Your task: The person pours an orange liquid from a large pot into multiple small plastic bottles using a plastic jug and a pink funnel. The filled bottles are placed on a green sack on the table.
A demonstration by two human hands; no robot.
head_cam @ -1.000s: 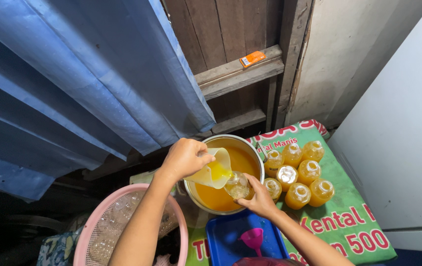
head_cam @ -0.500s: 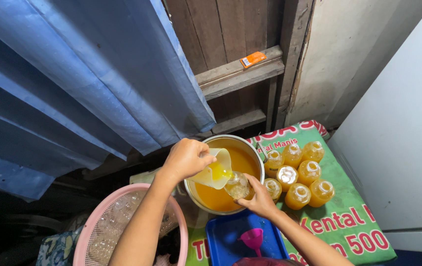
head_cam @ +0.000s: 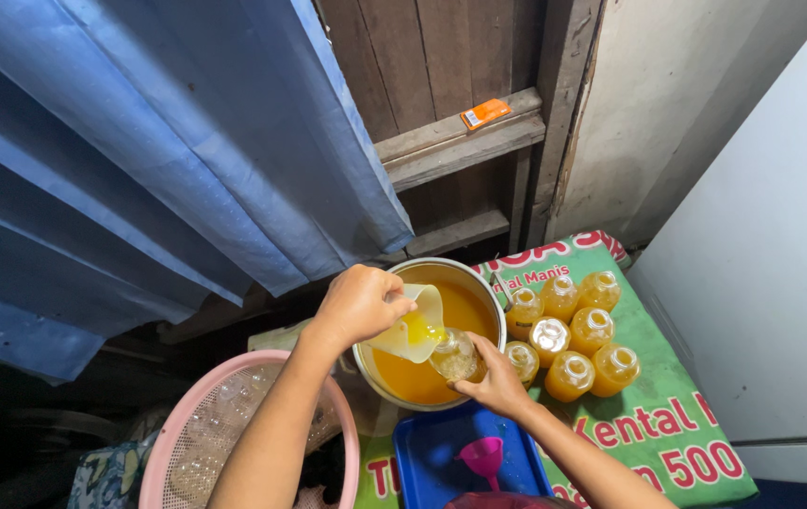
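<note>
The left hand (head_cam: 358,303) is clenched around the handle of a pale plastic jug (head_cam: 413,327), which is tipped toward three o'clock so that its spout hangs over the mouth of a small clear bottle (head_cam: 455,356); yellow liquid shows inside the jug. The right hand (head_cam: 493,382) wraps its fingers around that bottle from the five o'clock side and holds it over a round metal pot (head_cam: 491,287), tilted a little toward the jug. The pot holds orange-yellow liquid, and both jug and bottle sit above its surface, near the middle. At three o'clock from the pot, just beside its rim, stands a cluster of filled bottles (head_cam: 568,335), all uncapped and holding the same orange-yellow liquid, packed touching one another on a green printed mat (head_cam: 676,415). At six o'clock from the pot lies a blue tray (head_cam: 427,457) with a pink funnel (head_cam: 483,455) resting on it, wide end up. At eight o'clock from the pot, under the left forearm, is a pink basket (head_cam: 191,415) with what look like clear empty bottles inside, though they are too dim to count. A blue curtain (head_cam: 139,151) hangs from ten to twelve o'clock, and behind the pot at twelve o'clock a wooden wall (head_cam: 441,75) has a ledge carrying a small orange packet (head_cam: 485,113).
</note>
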